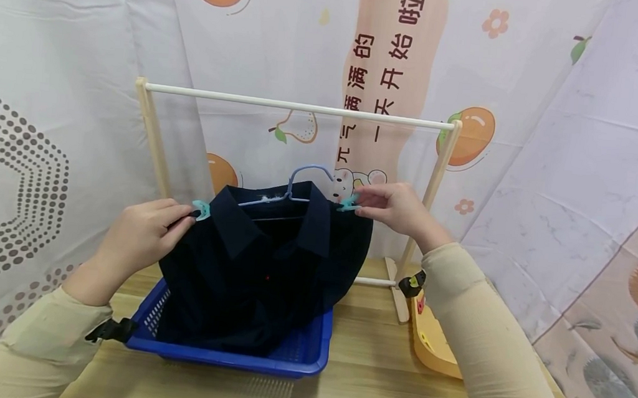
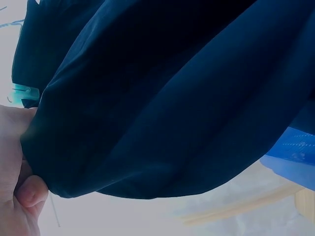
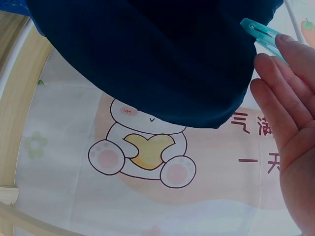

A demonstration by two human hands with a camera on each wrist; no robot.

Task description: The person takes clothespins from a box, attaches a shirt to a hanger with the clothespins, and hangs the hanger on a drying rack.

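A dark navy collared shirt point(image 1: 250, 281) hangs on a light blue hanger point(image 1: 292, 187), its lower part inside a blue basket point(image 1: 239, 360). My left hand point(image 1: 144, 235) pinches the shirt's shoulder cloth at the left, right beside a teal clothespin point(image 1: 202, 210) clipped there. At the other shoulder my right hand point(image 1: 393, 211) pinches the handles of a second teal clothespin point(image 1: 348, 202), which is on the cloth near the hanger's end. In the right wrist view this clothespin point(image 3: 261, 33) lies between thumb and fingers. The hanger's arms are mostly hidden inside the shirt.
Behind the shirt stands a small wooden rack with a white crossbar point(image 1: 298, 105). A yellow tray point(image 1: 434, 339) with small items sits at the right, partly behind my right forearm. Printed curtains point(image 1: 286, 46) enclose the wooden table point(image 1: 373, 366).
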